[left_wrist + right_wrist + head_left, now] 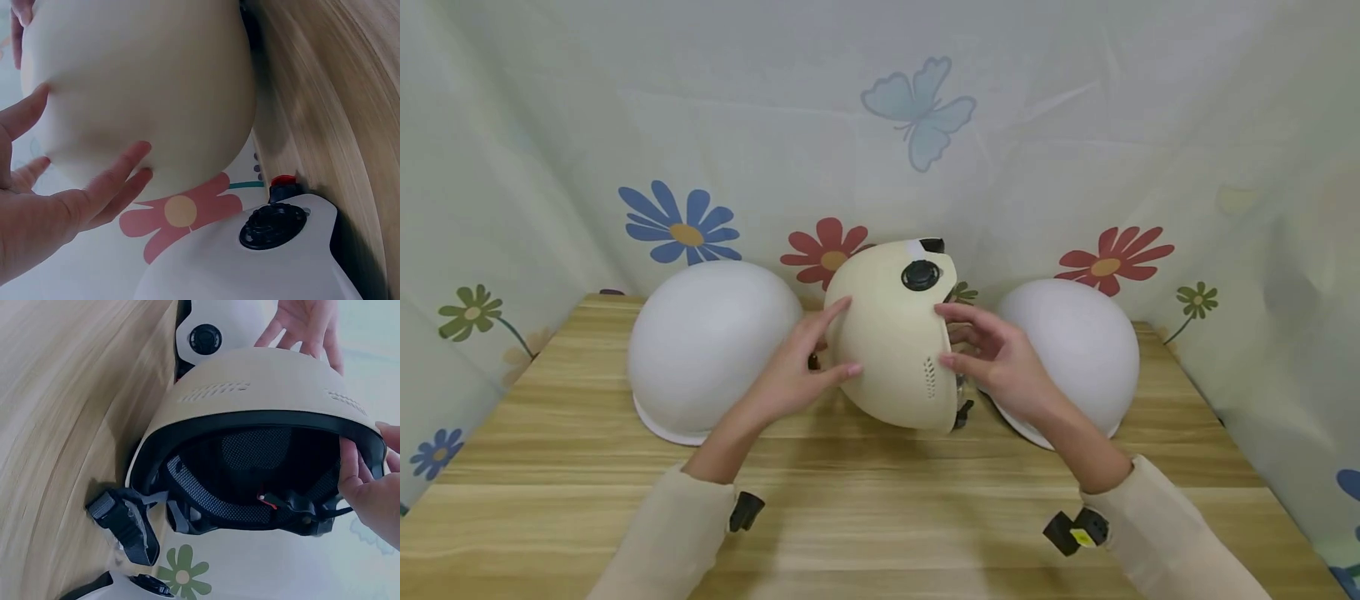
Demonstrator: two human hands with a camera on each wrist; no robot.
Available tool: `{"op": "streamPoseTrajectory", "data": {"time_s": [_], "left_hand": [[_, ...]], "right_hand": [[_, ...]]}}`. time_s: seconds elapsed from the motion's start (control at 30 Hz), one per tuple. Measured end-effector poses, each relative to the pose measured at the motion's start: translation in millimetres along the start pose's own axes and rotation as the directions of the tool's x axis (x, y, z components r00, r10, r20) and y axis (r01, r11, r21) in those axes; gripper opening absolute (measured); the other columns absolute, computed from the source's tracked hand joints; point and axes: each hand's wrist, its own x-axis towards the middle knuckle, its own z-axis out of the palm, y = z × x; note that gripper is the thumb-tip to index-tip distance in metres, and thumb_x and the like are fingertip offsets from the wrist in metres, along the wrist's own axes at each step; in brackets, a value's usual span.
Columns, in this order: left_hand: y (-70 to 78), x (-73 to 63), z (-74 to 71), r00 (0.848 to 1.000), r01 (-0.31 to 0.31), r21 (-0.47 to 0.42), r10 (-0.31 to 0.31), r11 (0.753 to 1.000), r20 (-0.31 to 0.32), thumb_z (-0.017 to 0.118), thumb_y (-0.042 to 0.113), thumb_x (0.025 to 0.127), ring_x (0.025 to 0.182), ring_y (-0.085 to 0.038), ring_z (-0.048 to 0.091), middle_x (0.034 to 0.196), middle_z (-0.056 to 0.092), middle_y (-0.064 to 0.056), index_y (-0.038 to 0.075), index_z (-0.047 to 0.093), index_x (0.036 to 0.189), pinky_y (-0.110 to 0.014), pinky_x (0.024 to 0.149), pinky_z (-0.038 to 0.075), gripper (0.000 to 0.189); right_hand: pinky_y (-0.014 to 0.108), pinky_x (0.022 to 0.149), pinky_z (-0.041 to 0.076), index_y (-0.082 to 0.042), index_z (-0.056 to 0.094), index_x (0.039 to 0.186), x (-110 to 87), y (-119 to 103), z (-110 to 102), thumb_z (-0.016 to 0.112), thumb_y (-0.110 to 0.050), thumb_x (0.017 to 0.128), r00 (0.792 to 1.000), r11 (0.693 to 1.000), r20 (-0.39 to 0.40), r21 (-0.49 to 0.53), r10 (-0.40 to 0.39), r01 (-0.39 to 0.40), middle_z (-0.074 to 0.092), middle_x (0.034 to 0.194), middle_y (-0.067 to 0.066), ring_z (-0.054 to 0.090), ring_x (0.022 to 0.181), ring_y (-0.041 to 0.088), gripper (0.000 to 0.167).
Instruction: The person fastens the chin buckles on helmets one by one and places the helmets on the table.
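A cream helmet [887, 350] is tipped on its side at the middle of the table, its opening toward the right. On its crown, the left hand [797, 367] rests spread fingertips, which the left wrist view shows nearly straight. At the opposite side the right hand [1003, 358] grips the rim; in the right wrist view some of its fingers [351, 472] reach inside the shell. That view also shows the dark padded lining [256, 450] and a black chin strap [128, 525] hanging out by the wood. A black round knob [921, 275] sits on the shell's upper side.
A white helmet [711, 346] stands left of the cream one, dome up, and another white helmet [1075, 358] stands to the right, close behind the right hand. The wooden table [880, 517] ends at a flower-printed cloth [737, 125] behind and at both sides.
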Motion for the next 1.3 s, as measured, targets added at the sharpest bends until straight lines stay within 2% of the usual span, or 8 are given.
{"op": "streamPoseTrajectory", "data": {"time_s": [0.2, 0.4, 0.47, 0.6, 0.87, 1.07, 1.17, 1.3], "left_hand": [[-5.8, -3.1, 4.3, 1.000, 0.008, 0.030, -0.008, 1.000, 0.003, 0.072, 0.029, 0.079, 0.109, -0.039, 0.046, 0.136, 0.033, -0.019, 0.019, 0.027, 0.144, -0.047, 0.081, 0.047, 0.080], [-9.2, -6.1, 7.4, 0.999, 0.048, -0.031, -0.048, 0.998, 0.013, 0.072, 0.031, 0.079, 0.113, -0.039, 0.043, 0.140, 0.027, -0.018, 0.026, 0.026, 0.145, -0.047, 0.081, 0.048, 0.080], [-9.2, -6.9, 7.2, 0.998, 0.056, -0.051, -0.056, 0.997, 0.016, 0.071, 0.031, 0.080, 0.118, -0.040, 0.039, 0.142, 0.023, -0.018, 0.026, 0.026, 0.144, -0.050, 0.083, 0.046, 0.079], [-9.2, -8.6, 5.9, 0.999, 0.050, -0.071, -0.049, 0.996, 0.023, 0.070, 0.029, 0.081, 0.125, -0.042, 0.031, 0.145, 0.016, -0.021, 0.023, 0.027, 0.145, -0.054, 0.087, 0.041, 0.077], [-10.7, -12.6, 2.2, 0.999, 0.028, -0.037, -0.026, 0.999, 0.037, 0.069, 0.028, 0.082, 0.126, -0.042, 0.030, 0.147, 0.014, -0.019, 0.021, 0.028, 0.145, -0.052, 0.090, 0.039, 0.075], [-12.2, -15.0, 0.1, 0.999, 0.021, -0.013, -0.020, 1.000, 0.046, 0.067, 0.031, 0.083, 0.128, -0.041, 0.027, 0.148, 0.013, -0.017, 0.021, 0.027, 0.145, -0.053, 0.092, 0.038, 0.074], [-14.4, -16.5, -1.2, 0.999, 0.021, 0.007, -0.021, 1.000, 0.044, 0.067, 0.031, 0.084, 0.130, -0.039, 0.024, 0.149, 0.013, -0.015, 0.020, 0.026, 0.145, -0.054, 0.093, 0.037, 0.075], [-17.8, -18.2, -3.1, 0.999, 0.025, 0.023, -0.026, 0.999, 0.045, 0.066, 0.033, 0.084, 0.131, -0.037, 0.024, 0.150, 0.014, -0.013, 0.019, 0.026, 0.145, -0.054, 0.092, 0.037, 0.075]], "right_hand": [[0.035, 0.075, 0.052, -0.003, 0.051, 0.125, -1.2, 0.7, 3.3, 0.065, 0.006, 0.080, 0.998, 0.997, 0.058, -0.081, 0.008, -0.003, 0.054, 0.117, 0.013, 0.058, 0.096, 0.024, 0.048], [0.034, 0.076, 0.052, -0.004, 0.050, 0.125, -2.7, 4.7, 3.4, 0.067, 0.005, 0.079, 0.996, 0.993, 0.087, -0.114, -0.004, 0.014, 0.052, 0.120, 0.012, 0.058, 0.096, 0.025, 0.050], [0.034, 0.076, 0.051, -0.003, 0.050, 0.126, -4.0, 6.7, 2.7, 0.067, 0.004, 0.079, 0.995, 0.993, 0.095, -0.114, -0.004, 0.015, 0.051, 0.122, 0.012, 0.057, 0.097, 0.025, 0.051], [0.034, 0.077, 0.051, -0.003, 0.048, 0.128, -9.7, 11.7, 0.0, 0.069, 0.003, 0.078, 0.992, 0.993, 0.125, -0.120, 0.012, 0.003, 0.055, 0.115, 0.014, 0.057, 0.097, 0.025, 0.054], [0.033, 0.073, 0.051, -0.003, 0.048, 0.129, -23.0, 25.6, -7.7, 0.071, -0.002, 0.077, 0.975, 0.983, 0.217, -0.182, 0.056, -0.016, 0.059, 0.104, 0.014, 0.059, 0.093, 0.024, 0.057], [0.034, 0.076, 0.050, 0.000, 0.046, 0.129, -31.5, 39.4, -11.7, 0.070, -0.001, 0.078, 0.955, 0.988, 0.281, -0.146, 0.096, -0.057, 0.057, 0.106, 0.016, 0.058, 0.092, 0.027, 0.056], [0.033, 0.074, 0.050, 0.003, 0.047, 0.128, -34.1, 45.8, -12.5, 0.068, 0.001, 0.079, 0.955, 0.989, 0.286, -0.140, 0.080, -0.041, 0.057, 0.106, 0.017, 0.057, 0.091, 0.031, 0.054], [0.037, 0.075, 0.049, 0.002, 0.051, 0.125, -35.2, 51.6, -11.8, 0.070, -0.001, 0.078, 0.966, 0.988, 0.252, -0.153, 0.056, -0.017, 0.058, 0.105, 0.015, 0.057, 0.090, 0.033, 0.051]]}}
